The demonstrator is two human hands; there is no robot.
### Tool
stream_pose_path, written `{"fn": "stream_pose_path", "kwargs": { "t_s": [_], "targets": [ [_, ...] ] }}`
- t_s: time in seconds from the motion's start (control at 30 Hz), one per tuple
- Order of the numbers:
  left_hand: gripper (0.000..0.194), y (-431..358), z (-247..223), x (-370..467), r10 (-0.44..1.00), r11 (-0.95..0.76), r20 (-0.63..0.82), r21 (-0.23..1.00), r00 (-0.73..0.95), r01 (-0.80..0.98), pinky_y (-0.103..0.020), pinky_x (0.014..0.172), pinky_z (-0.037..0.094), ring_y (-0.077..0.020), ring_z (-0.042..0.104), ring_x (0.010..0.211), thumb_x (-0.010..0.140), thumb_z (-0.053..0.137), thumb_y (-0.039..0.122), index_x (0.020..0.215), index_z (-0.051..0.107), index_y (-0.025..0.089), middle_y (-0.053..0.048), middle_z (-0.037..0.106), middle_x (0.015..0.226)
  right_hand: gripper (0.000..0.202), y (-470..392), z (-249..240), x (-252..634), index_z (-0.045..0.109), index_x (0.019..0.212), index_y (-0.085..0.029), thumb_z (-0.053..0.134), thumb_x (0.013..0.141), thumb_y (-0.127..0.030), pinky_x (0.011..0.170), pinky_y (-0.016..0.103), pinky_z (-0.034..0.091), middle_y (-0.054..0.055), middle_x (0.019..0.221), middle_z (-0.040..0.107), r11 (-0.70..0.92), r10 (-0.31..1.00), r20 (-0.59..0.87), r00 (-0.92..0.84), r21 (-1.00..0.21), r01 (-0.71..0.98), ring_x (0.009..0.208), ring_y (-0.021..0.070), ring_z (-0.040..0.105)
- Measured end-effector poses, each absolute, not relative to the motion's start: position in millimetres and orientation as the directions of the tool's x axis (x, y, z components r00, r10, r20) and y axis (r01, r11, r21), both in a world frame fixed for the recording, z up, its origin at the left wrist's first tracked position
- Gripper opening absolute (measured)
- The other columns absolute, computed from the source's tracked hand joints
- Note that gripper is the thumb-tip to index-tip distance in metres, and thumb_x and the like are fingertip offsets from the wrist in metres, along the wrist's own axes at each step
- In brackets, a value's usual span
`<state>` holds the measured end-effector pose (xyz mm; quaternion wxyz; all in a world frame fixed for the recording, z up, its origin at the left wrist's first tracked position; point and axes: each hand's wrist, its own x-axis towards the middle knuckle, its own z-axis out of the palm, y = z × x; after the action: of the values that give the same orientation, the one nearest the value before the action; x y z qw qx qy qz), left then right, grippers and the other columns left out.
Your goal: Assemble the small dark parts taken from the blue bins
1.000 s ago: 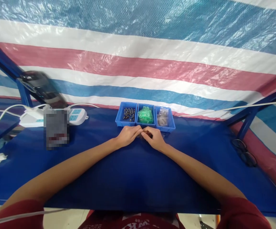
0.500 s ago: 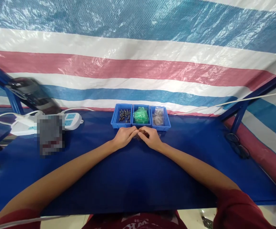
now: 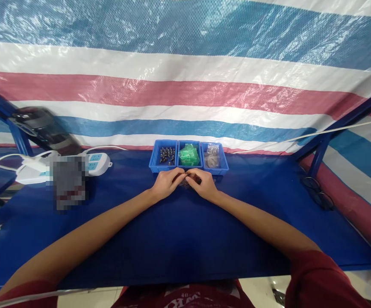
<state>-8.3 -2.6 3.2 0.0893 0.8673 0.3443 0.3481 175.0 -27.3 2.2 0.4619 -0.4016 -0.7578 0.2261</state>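
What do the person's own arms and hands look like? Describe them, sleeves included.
The left hand and right hand are bare: no gloves, watch or wristband shows. The left sleeve and right sleeve are short and dark red, matching the shirt, which has pale lettering cut off by the frame. Any rings are too small to tell.

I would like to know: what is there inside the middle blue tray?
The middle blue tray holds a green, shiny, plastic-looking bundle. Anything beneath or within the bundle is covered, so it cannot be seen.
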Motion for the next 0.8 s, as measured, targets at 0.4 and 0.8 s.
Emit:
{"fn": "stream_pose_path", "kwargs": {
  "t_s": [0.4, 0.8],
  "targets": [
    [0.02, -0.3, -0.3, -8.5, 0.639, -0.763, 0.587, 0.401, 0.496, 0.508, -0.02, 0.07, 0.048, -0.012, 0.064, 0.078, 0.093, 0.044, 0.03, 0.101, 0.057, 0.017, -0.003, 0.067, 0.089, 0.03, -26.2, 4.8, 176.0, 0.061, 0.08, -0.016, 0.04, 0.093, -0.034, 0.062, 0.026, 0.043, 0.003, 0.064, 0.058, 0.573, 0.82, 0.507, -0.266, -0.716, 0.4, 0.061, 0.0145, 0.054],
    [0.019, 0.6, 0.0, -8.4, 0.599, -0.798, 0.613, 0.409, 0.515, 0.442, -0.022, 0.071, 0.049, -0.0124, 0.063, 0.082, 0.094, 0.042, 0.028, 0.103, 0.056, 0.018, -0.005, 0.065, 0.091, 0.028, -25.7, -0.5, 176.6, 0.062, 0.089, -0.017, 0.041, 0.092, -0.036, 0.059, 0.025, 0.044, 0.003, 0.065, 0.058, 0.555, 0.831, 0.485, -0.271, -0.743, 0.373, 0.06, 0.0148, 0.055]
  ]
}}
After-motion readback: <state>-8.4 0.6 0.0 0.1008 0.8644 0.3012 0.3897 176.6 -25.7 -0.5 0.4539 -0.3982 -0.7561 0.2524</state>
